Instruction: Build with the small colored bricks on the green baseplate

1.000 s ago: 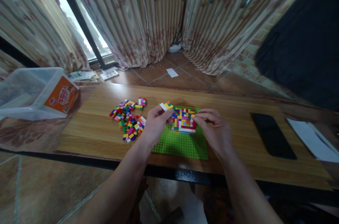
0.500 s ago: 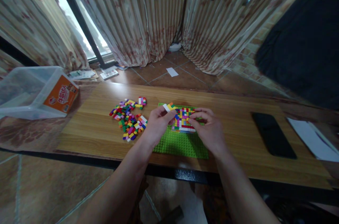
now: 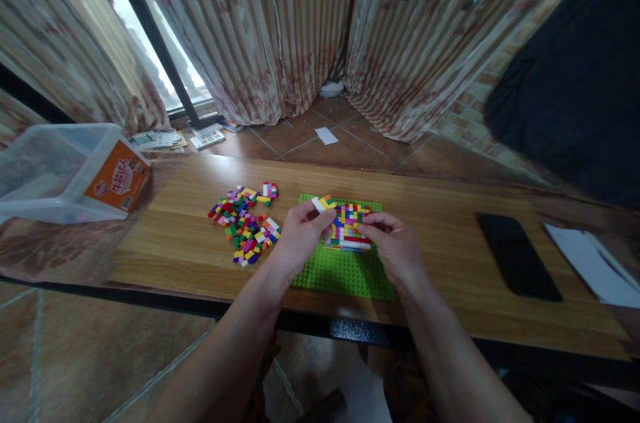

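A block of multicoloured toy bricks [image 3: 351,231] stands on the green baseplate [image 3: 345,280]. At its left side my left hand [image 3: 301,236] is closed, with a few joined white, yellow and orange bricks [image 3: 324,203] sticking out above the thumb and forefinger. My right hand [image 3: 400,246] has its thumb and fingers drawn together at the block's right edge, touching or nearly touching it. Whatever lies between those right fingertips is too small to make out. Left of the baseplate lies a loose pile of small coloured bricks [image 3: 246,226] on the wooden table [image 3: 170,243].
A clear plastic bin [image 3: 60,173] with an orange label stands on its side at the far left. On the right lie a black phone [image 3: 517,256] and white paper [image 3: 590,263]. Striped curtains [image 3: 240,43] hang beyond the table.
The view has shifted very slightly. My right fingers have moved a little at the block's right edge. My left hand keeps the same bricks in the same place.
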A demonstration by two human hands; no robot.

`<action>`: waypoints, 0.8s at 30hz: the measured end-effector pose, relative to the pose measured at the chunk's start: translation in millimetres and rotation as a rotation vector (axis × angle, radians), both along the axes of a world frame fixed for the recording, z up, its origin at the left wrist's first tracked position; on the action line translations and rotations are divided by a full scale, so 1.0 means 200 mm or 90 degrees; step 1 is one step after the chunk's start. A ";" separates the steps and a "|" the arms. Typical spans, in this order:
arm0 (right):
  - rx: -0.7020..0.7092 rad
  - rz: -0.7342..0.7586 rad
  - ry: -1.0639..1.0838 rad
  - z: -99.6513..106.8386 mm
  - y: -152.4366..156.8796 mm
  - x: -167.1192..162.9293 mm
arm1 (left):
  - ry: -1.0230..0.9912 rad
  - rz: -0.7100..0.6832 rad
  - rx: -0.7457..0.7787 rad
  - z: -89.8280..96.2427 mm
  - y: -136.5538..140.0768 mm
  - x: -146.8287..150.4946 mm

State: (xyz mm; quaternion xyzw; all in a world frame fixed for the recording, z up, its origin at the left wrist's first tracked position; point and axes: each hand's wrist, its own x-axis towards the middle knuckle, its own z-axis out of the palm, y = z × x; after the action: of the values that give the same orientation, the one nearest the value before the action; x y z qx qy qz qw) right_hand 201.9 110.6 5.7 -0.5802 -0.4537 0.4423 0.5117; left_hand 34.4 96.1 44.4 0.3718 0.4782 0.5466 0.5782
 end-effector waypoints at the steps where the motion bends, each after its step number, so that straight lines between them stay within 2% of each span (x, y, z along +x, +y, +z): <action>1: -0.002 -0.005 0.005 0.00 0.00 0.00 | 0.004 -0.001 -0.001 0.00 0.00 0.00; 8: -0.001 -0.040 0.040 -0.01 0.00 -0.03 | 0.033 -0.006 0.012 -0.02 0.00 0.01; 14: 0.004 -0.014 0.017 -0.03 0.01 -0.03 | 0.027 -0.013 0.007 -0.03 0.00 0.00; 19: 0.062 0.012 -0.058 -0.03 0.00 0.01 | 0.008 -0.013 -0.001 -0.02 0.01 0.00; 24: 0.183 -0.023 -0.152 0.06 -0.02 0.02 | 0.001 -0.055 0.011 -0.01 0.01 -0.01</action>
State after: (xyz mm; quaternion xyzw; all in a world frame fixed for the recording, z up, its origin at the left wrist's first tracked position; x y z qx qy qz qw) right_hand 205.9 106.5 17.8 -0.5577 -0.5593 0.2917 0.5395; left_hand 32.3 97.3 41.9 0.3973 0.4573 0.5251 0.5978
